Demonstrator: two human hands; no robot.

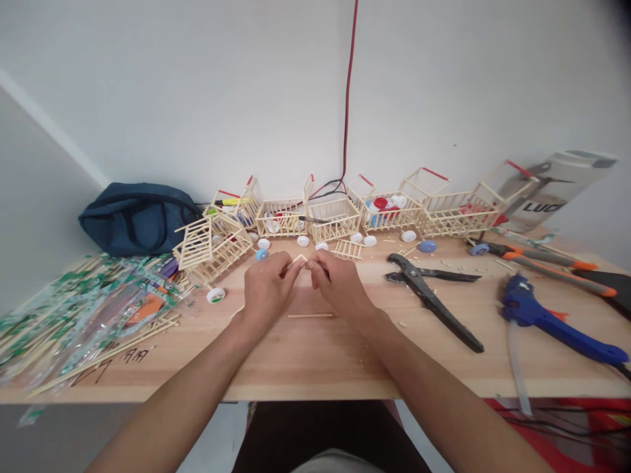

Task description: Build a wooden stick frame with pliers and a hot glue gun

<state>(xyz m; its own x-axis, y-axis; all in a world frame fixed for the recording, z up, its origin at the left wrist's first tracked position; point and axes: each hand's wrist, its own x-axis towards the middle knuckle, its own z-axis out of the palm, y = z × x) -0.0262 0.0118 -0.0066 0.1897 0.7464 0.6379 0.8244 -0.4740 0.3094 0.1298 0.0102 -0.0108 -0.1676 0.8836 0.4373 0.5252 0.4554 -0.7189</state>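
On the wooden tabletop (345, 368), a loose wooden stick (310, 316) is seen between the forearms (419, 368), with black pliers (436, 302) laid to the right. Beyond it, a short stick (294, 261) is pinched by the left hand (266, 282); the fingers of the right hand (340, 279) are narrowed at its tip, though what is held there cannot be told. Farther back, miniature shopping carts (335, 226) are lined up before the wall (221, 79)

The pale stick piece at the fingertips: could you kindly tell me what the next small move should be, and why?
I would probably lower the pale stick piece beside the loose stick to compare lengths: the left hand and right hand meet at the piece, and the loose stick lies on the table between the forearms.
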